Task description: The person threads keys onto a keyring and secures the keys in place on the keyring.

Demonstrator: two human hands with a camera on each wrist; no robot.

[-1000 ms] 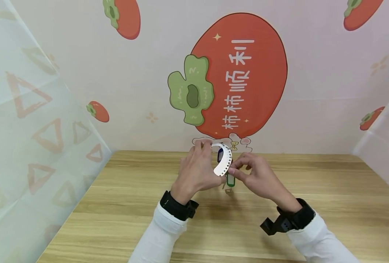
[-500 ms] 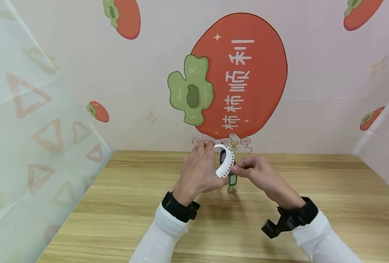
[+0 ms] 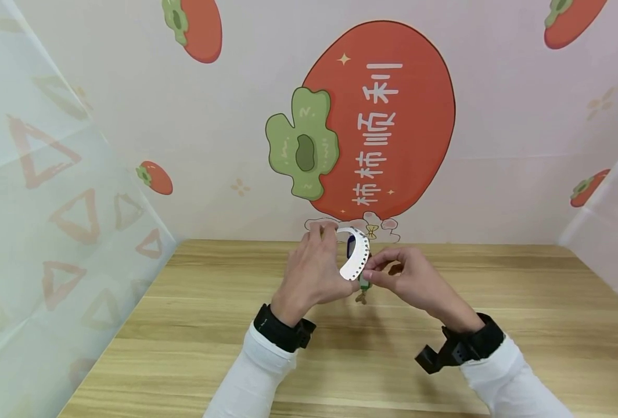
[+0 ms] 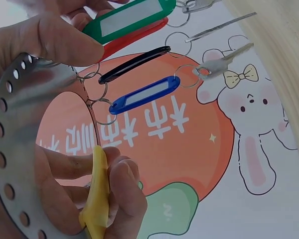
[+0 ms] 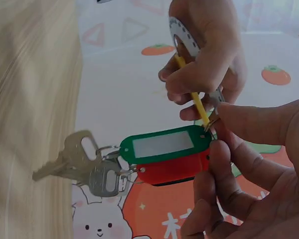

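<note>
A curved plate [image 4: 0, 132] with holes along its rim is held by my left hand [image 3: 311, 270], thumb on one side and fingers on the other. A yellow tag [image 4: 97, 191] lies against the left fingers. From the plate's rim, small rings carry a green key tag [image 5: 162, 144], a red tag [image 5: 172, 174], a black tag [image 4: 134, 64] and a blue tag [image 4: 147, 94]. Keys [image 5: 84, 152] dangle from the tags' far ends. My right hand [image 3: 410, 281] pinches the small ring at the green tag's end, close to the plate's rim; fingertips partly hide it.
Below the hands spreads a wooden table [image 3: 194, 360]. Its back edge meets a printed backdrop [image 3: 497, 145] with a large red persimmon. Side panels [image 3: 37, 232] slope up on the left and right. Each wrist wears a black strap [image 3: 283, 331] with a camera.
The plate shifted slightly right, then back left, along with both hands. The green tag has swung and shows less in the head view. The right fingers stay at the rim.
</note>
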